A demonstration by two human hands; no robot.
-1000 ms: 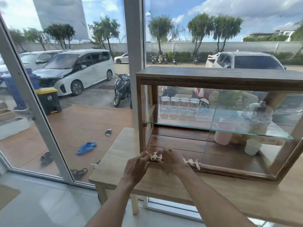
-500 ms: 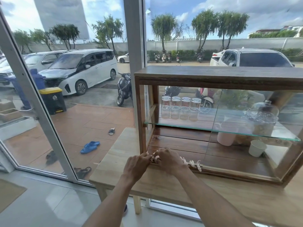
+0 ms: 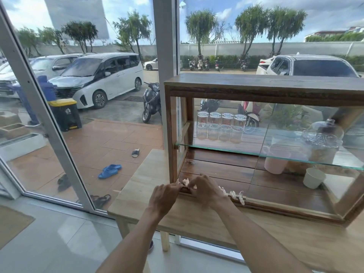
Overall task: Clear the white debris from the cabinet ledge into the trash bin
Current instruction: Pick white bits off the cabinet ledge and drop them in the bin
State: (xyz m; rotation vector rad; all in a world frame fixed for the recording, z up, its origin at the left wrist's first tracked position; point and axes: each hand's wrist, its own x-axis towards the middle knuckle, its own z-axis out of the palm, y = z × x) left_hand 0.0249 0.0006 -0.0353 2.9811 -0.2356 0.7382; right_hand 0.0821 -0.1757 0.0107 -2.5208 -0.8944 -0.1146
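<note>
Hands meeting over the ledge's left end

Your left hand (image 3: 164,198) and right hand (image 3: 205,191) are now pinching together on white debris (image 3: 185,181) at the cabinet ledge (image 3: 275,203); compared with a second ago they are closing in tighter, gathering it. More scraps (image 3: 235,195) are lying just right of your right hand, so clearing is only starting on the bench (image 3: 141,174).

Upturned glasses (image 3: 221,127) on glass shelf (image 3: 216,149), white cup (image 3: 313,177), pink mug (image 3: 275,164), blue sandals (image 3: 110,170) outside

Debris (image 3: 234,194) on ledge (image 3: 279,206), cabinet (image 3: 262,86) on table (image 3: 145,178)
</note>
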